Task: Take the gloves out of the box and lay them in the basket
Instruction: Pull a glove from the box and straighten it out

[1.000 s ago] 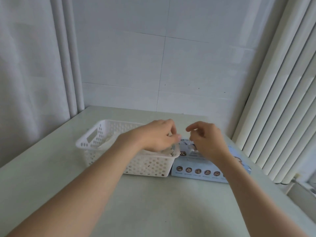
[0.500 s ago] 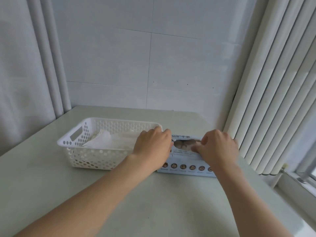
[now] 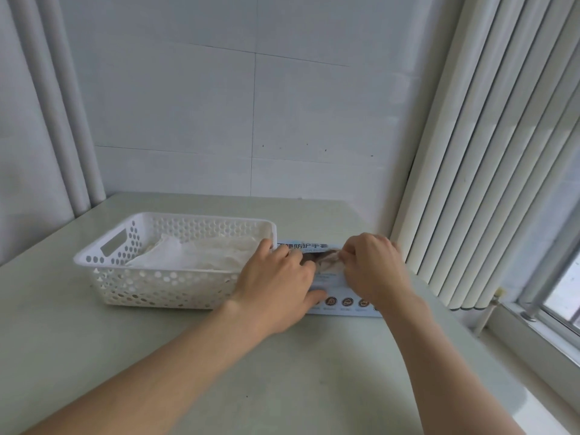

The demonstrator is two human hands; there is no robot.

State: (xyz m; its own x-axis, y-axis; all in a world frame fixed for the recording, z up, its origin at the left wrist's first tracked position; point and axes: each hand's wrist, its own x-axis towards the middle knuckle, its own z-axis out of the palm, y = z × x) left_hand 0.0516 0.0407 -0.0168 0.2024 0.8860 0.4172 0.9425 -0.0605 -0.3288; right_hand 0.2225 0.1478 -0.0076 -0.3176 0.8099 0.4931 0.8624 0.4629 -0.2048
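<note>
Near: table (image 3: 157, 356), both forearms reaching in. On box (image 3: 328, 279): left hand (image 3: 276, 284) laid flat, fingers fairly straight, pressing it down, thumb at front face. Over top slot: right hand (image 3: 373, 271) curled, fingertips pinching glove (image 3: 324, 258), bunched at opening, barely out. Left of box, just beside: basket (image 3: 103, 271); touching or not, cannot tell. Inside basket: pale gloves (image 3: 213, 255) lying flat. Step judged: drawing out another glove. Next move calls for: upward pull with box held down, carry left over rim, lay on pile.
</note>
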